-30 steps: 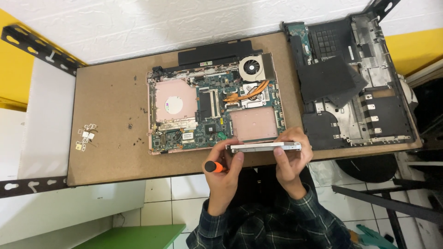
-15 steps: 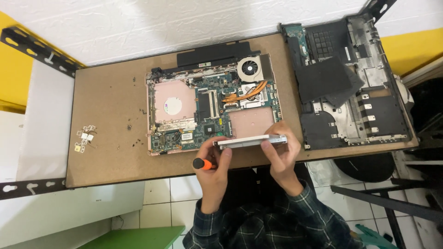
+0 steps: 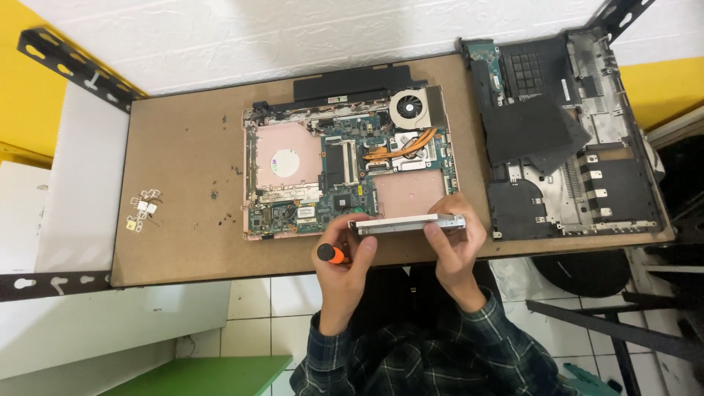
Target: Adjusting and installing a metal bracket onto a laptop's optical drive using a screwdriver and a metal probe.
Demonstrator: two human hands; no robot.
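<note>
An opened laptop base (image 3: 345,172) lies on the brown table (image 3: 176,169), its circuit board, fan and copper heat pipe exposed. Both my hands hold a flat silver drive (image 3: 407,223) on edge just in front of the laptop's near right corner. My left hand (image 3: 345,253) grips the drive's left end and also holds a screwdriver with an orange and black handle (image 3: 330,254). My right hand (image 3: 458,235) wraps around the drive's right end.
A removed black and silver laptop cover (image 3: 565,132) lies at the table's right end. Small metal brackets (image 3: 141,211) and loose screws (image 3: 220,198) lie on the left part. A black bracket (image 3: 66,62) runs along the far left; a green surface (image 3: 198,374) sits below.
The drive and both hands have shifted a little leftward and up along the laptop's near edge, then settled; the screwdriver handle moved with my left hand.
</note>
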